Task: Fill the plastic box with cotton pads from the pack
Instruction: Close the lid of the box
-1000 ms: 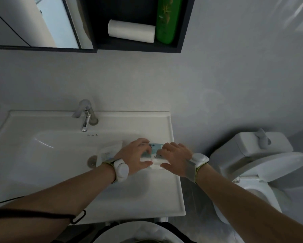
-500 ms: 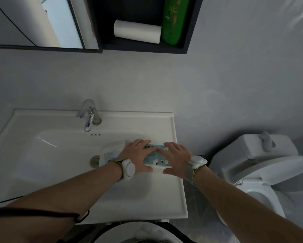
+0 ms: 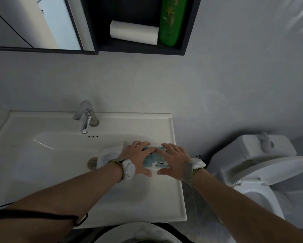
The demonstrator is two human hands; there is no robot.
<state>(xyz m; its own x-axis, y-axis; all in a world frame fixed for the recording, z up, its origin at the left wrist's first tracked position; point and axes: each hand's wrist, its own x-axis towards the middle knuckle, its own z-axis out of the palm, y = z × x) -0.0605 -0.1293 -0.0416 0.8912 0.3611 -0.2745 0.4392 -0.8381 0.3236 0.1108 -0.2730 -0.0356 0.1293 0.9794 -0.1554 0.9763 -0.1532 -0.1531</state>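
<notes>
Grey bathroom walls are framing a white rectangular ceramic sink (image 3: 42, 155) with a chrome tap (image 3: 85, 116). On the sink's right ledge a pale blue flat pack of cotton pads (image 3: 155, 159) printed with white cotton bolls is lying under both hands. Left hand (image 3: 137, 157) is lying across its left end, fingers spread, thumb along the near edge. Right hand (image 3: 175, 163) is covering the right end likewise. Whether either is gripping, I cannot tell. A crumpled clear plastic wrapper (image 3: 110, 153) is sitting just left.

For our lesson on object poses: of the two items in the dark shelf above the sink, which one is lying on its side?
The white paper roll lies on its side on the shelf floor. The green bottle beside it, to its right, stands upright.
</notes>
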